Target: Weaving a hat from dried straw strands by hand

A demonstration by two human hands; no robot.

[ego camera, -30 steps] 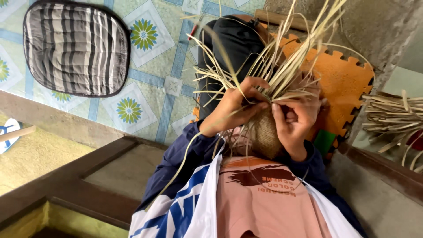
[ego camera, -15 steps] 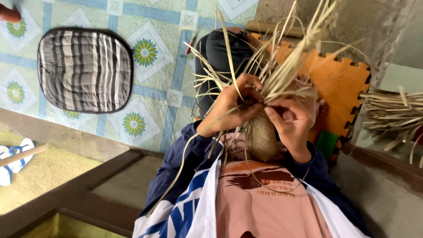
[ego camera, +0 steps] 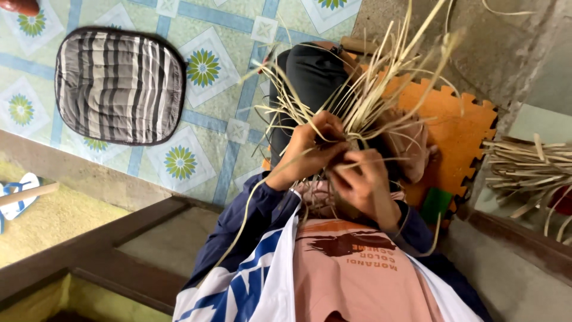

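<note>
A half-woven piece of pale straw strips [ego camera: 363, 101] is held over my lap, its loose ends fanning up and outward. My left hand [ego camera: 310, 152] pinches several strips at the base of the fan. My right hand [ego camera: 364, 186] is closed on strips just below and to the right, touching the left hand's fingers. One long strip [ego camera: 244, 220] trails down past my left sleeve. The woven body is mostly hidden behind my hands.
My black-trousered leg [ego camera: 307, 80] rests on an orange foam puzzle mat [ego camera: 453, 125]. A striped grey cushion [ego camera: 119, 83] lies on the patterned tile floor. A bundle of spare strips [ego camera: 527, 167] lies at the right, and a wooden frame [ego camera: 107, 244] and a sandal [ego camera: 18, 191] are at the lower left.
My view has swung left, so the cushion sits further right in the frame. My right hand has dropped lower and closer to my chest, and both hands keep hold of the strips.
</note>
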